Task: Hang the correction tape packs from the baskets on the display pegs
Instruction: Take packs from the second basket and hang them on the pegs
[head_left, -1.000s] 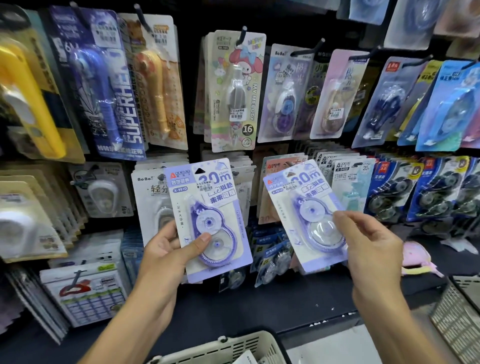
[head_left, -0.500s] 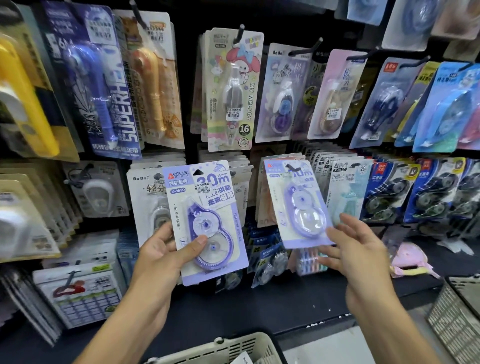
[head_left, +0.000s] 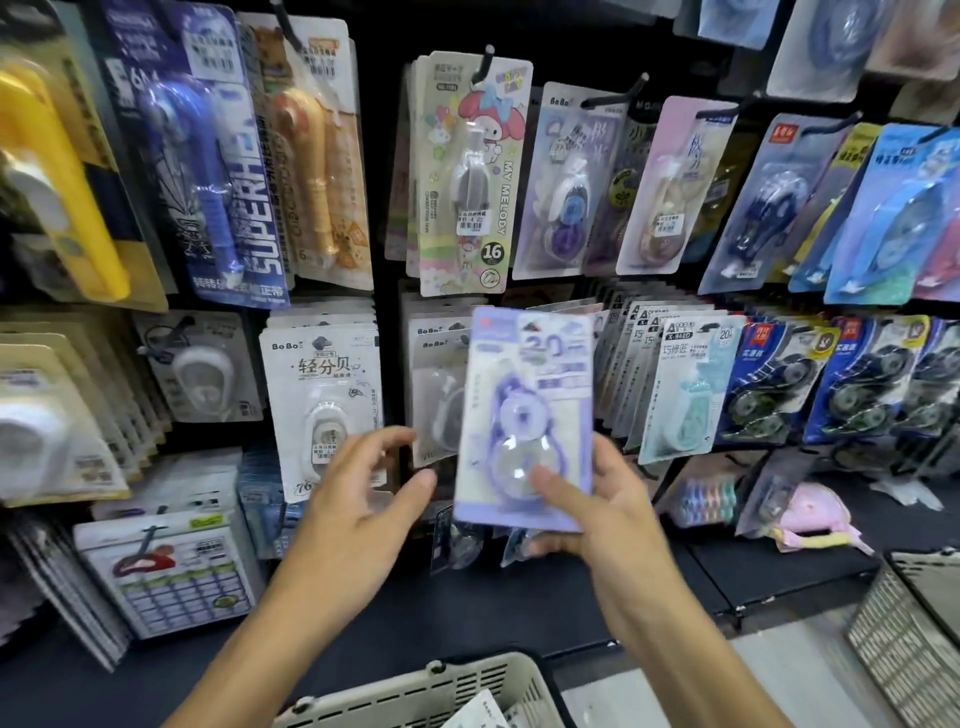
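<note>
The right hand (head_left: 597, 499) holds a purple correction tape pack (head_left: 524, 415) by its bottom edge, with the thumb on the front and the other fingers (head_left: 550, 545) curled behind it. The pack stands up above those fingers, in front of the rows of packs on the display wall. It looks blurry, so I cannot read it well, and I cannot tell if it is one pack or two stacked together. The left hand (head_left: 363, 499) is just to the left of the pack and does not touch it. Its fingers are spread wide and hold nothing. A black peg (head_left: 613, 96) sticks out of the wall far above the fingers, and a My Melody pack (head_left: 470, 171) hangs up there too. A white basket (head_left: 431, 691) sits below both hands, and a second basket (head_left: 914, 634) sits low on the right. I think the job now is to get the hole at the top of the pack onto a peg. The hold is only at the bottom, so the top could wobble and miss the peg. The pack could slip from the thumb and fall into the basket or onto the dark shelf (head_left: 519, 613). It could also bump the hanging packs just behind it and knock one loose. The peg I would aim for is hidden, so it could end up on the wrong row.
</note>
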